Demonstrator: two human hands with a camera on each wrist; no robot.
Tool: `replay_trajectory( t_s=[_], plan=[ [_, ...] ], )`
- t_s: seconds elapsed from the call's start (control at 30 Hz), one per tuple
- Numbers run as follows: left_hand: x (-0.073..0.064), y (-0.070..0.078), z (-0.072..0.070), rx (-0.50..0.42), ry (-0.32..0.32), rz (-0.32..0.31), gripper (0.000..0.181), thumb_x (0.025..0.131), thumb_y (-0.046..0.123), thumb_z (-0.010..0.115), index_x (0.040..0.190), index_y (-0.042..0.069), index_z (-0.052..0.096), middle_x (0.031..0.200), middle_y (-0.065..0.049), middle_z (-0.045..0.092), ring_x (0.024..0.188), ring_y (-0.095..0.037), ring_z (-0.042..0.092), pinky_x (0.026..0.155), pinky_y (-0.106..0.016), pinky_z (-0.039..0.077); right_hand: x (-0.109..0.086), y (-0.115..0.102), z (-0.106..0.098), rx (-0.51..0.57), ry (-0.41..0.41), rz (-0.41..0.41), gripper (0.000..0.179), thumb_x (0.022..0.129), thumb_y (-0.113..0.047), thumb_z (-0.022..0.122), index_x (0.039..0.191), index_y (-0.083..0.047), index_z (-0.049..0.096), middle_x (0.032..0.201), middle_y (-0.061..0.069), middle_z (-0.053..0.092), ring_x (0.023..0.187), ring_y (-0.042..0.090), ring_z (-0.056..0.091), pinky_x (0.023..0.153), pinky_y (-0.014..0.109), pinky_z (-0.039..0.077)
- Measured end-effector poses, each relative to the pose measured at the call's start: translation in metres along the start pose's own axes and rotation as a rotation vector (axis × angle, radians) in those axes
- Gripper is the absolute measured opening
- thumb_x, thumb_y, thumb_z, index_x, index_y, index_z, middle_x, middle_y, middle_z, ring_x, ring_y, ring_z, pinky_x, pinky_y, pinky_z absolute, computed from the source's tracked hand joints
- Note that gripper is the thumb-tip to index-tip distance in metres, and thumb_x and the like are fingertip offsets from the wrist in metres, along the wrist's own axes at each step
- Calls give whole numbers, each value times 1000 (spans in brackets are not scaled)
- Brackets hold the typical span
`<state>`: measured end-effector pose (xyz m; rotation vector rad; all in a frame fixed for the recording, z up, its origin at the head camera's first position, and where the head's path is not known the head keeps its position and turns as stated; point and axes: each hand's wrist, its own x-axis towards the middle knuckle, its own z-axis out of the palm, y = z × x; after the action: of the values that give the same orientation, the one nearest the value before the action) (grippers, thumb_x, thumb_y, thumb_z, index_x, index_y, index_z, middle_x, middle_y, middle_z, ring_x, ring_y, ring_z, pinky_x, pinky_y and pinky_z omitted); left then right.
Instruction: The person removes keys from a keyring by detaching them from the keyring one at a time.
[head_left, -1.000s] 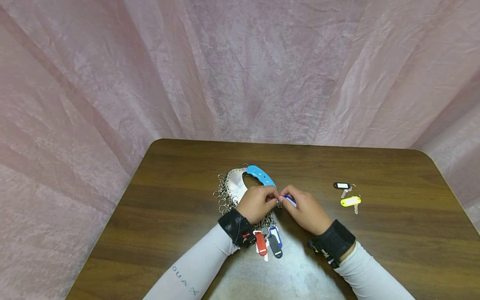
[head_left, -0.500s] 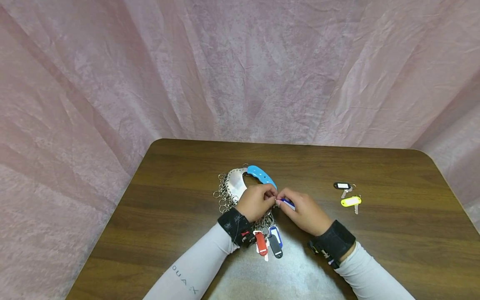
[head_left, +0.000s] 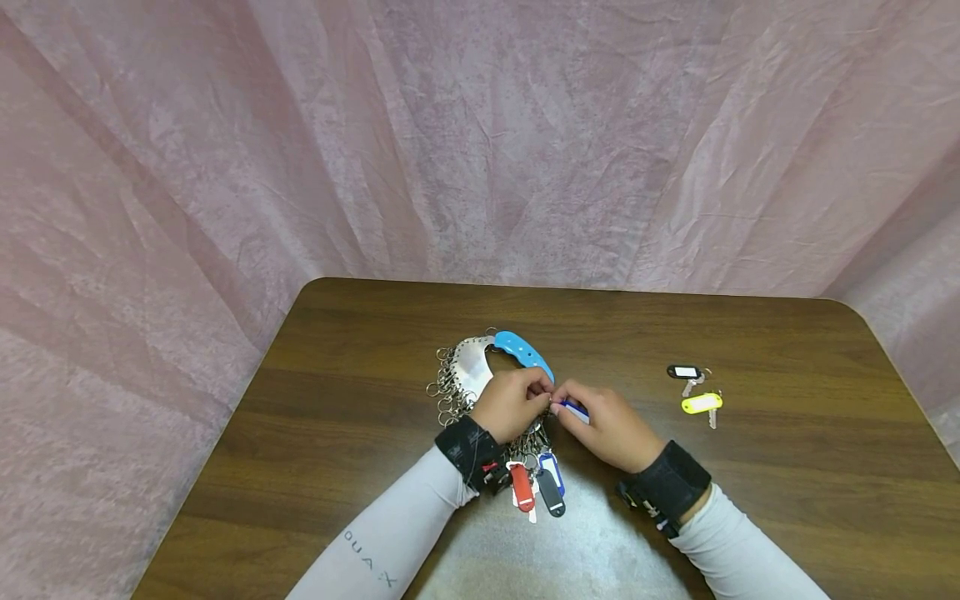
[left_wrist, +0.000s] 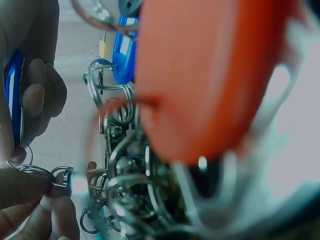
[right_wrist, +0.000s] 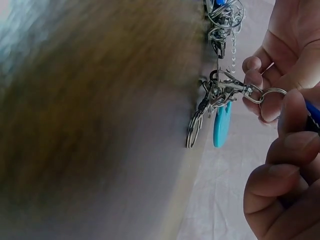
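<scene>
A metal key-holder plate [head_left: 470, 362] with a light-blue handle [head_left: 522, 350] lies on the table, its edge lined with several small rings and clasps. My left hand [head_left: 512, 406] covers part of it and pinches a split ring on a clasp [right_wrist: 246, 90] at its right side. Facing it, my right hand [head_left: 611, 425] pinches a blue key tag [head_left: 576, 410] between thumb and fingers. The tag's own ring [right_wrist: 274, 91] meets the clasp's ring between the two hands. Red [head_left: 522, 487], dark grey [head_left: 551, 493] and blue tags with keys hang at the plate's near side.
To the right on the wooden table [head_left: 360, 467] lie a black key tag [head_left: 683, 372] and a yellow key tag [head_left: 701, 404], each with a key. A pink curtain [head_left: 525, 150] hangs behind the table's far edge.
My right hand has shifted slightly left, and the blue key tag has dipped a little toward my left fingertips. The left hand has barely moved.
</scene>
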<state>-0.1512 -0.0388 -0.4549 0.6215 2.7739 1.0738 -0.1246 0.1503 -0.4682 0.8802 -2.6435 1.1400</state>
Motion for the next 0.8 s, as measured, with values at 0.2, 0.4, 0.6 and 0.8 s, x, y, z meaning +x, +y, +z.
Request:
replay_trajectory(
  t_s=[0.2,0.4,0.6,0.8],
  plan=[
    [-2,2,1,24,7,27,4,94,15,67,94,14,71,81,3,71,70,-4,58,65,-17,46,1,-2,-1,-24,26,34,5,97,-14,66,97,-18,64,91,-5,71,78,6,61,70,32,52],
    [-2,3,1,57,20,65,3,94,15,68,91,14,70,77,4,68,67,-3,54,62,-16,43,1,-1,-1,-35,31,54,5,97,-15,66,96,-19,64,94,-5,72,80,7,62,72,31,52],
    [-2,5,0,63,16,76,3,93,15,69,90,14,70,76,4,67,66,-2,52,62,-16,42,2,-1,-1,-44,39,62,5,96,-15,67,96,-19,64,96,-4,72,83,10,65,74,32,54],
    [-3,7,0,77,11,78,4,94,14,69,90,14,71,75,4,66,66,-2,51,61,-16,40,2,-1,-2,-53,44,66,5,96,-15,68,96,-17,64,92,-4,71,81,9,65,74,33,54]
  ],
)
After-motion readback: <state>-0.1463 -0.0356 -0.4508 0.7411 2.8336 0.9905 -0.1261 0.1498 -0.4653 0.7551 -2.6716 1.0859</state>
